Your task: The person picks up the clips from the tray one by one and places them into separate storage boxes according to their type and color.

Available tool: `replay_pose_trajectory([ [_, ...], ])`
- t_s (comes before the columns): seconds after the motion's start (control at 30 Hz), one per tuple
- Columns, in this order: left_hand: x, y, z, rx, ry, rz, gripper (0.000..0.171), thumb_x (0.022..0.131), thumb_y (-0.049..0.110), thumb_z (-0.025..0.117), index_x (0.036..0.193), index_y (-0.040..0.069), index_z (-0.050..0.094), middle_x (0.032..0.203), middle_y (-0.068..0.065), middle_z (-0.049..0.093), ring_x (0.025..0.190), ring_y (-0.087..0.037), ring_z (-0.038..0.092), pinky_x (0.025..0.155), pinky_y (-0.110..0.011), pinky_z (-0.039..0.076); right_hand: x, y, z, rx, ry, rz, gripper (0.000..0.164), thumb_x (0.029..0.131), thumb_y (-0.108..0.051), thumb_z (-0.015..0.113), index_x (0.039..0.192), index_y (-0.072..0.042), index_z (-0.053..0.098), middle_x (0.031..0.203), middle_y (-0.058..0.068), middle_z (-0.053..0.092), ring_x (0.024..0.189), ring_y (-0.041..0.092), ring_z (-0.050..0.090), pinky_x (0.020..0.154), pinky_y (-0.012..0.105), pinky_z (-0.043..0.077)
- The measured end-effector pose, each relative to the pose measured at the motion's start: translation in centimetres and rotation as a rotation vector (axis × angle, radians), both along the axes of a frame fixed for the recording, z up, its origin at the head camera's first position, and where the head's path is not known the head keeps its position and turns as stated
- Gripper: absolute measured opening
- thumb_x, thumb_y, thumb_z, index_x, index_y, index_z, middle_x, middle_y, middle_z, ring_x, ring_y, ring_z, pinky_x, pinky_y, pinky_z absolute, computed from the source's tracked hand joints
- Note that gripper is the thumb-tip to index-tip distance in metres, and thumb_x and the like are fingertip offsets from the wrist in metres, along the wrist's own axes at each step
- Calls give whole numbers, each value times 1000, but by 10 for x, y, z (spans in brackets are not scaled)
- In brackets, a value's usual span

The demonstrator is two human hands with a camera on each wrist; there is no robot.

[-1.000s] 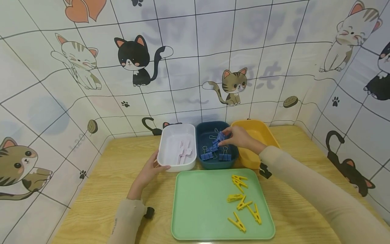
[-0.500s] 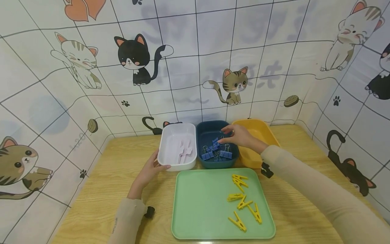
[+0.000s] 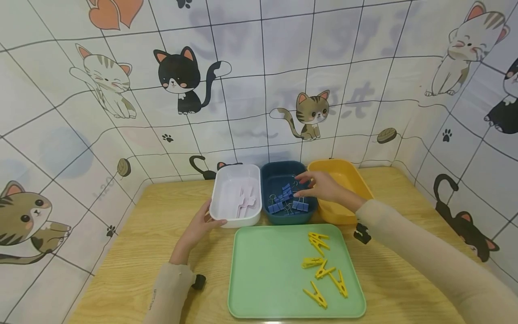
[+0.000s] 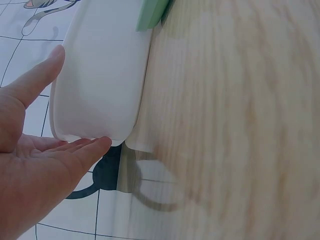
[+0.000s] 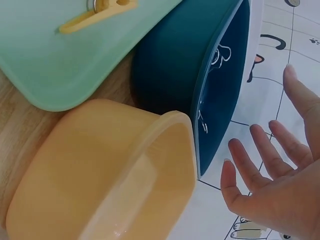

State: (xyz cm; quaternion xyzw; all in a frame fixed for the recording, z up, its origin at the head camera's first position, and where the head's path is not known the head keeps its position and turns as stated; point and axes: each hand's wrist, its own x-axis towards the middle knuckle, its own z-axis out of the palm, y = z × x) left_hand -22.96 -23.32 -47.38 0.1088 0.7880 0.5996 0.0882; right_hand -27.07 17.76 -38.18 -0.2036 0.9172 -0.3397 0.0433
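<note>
My left hand (image 3: 198, 227) rests against the near left corner of a white bin (image 3: 220, 193), thumb on one wall and nearly straight fingers along another, as the left wrist view (image 4: 65, 150) also shows. Over the right side of a dark blue bin (image 3: 279, 170) hovers my right hand (image 3: 325, 186), its fingers spread and holding nothing. Several blue binder clips (image 3: 285, 194) lie inside that bin below the fingertips. In the right wrist view the same hand (image 5: 280, 185) is beside the bin's rim, palm showing. Pale white clips (image 3: 244, 202) lie in the white bin.
A yellow bin (image 3: 337, 217) stands at the right of the row, partly under my right forearm. In front, a green tray (image 3: 259, 274) carries several yellow clothespins (image 3: 322, 300) on its right side. A cat-print cloth wall (image 3: 243, 103) rises behind the wooden table (image 3: 174, 193).
My right hand held a blue binder clip over the blue bin, then let it drop onto the others. It has since drawn back slightly to the right. The left hand stays put.
</note>
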Motion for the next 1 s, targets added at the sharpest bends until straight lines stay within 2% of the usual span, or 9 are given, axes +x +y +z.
replay_pose_trajectory([
  [0.2,0,0,0,-5,-3,7,94,99,10,75,170,12,14,175,-18,17,157,-48,25,122,-62,36,9,4,0,-8,24,18,58,93,-23,83,140,4,62,129,28,68,114,49,65,98,56,58],
  [0.47,1,1,1,-6,-3,7,94,99,10,75,170,12,14,175,-18,17,158,-48,25,122,-62,35,21,10,-3,-49,54,47,56,92,-21,84,138,4,65,128,28,69,111,48,67,98,61,57],
  [0.8,1,1,0,2,-12,5,95,98,11,77,170,11,15,175,-18,18,158,-48,24,123,-62,34,35,18,-11,-67,92,73,50,93,-18,83,135,3,67,127,23,71,105,43,69,85,46,62],
  [1.0,1,1,1,-1,-9,14,95,98,10,76,170,11,15,175,-18,18,157,-48,25,122,-61,35,44,25,-15,-58,100,108,44,95,-12,79,134,4,67,123,25,72,102,38,70,86,46,63],
])
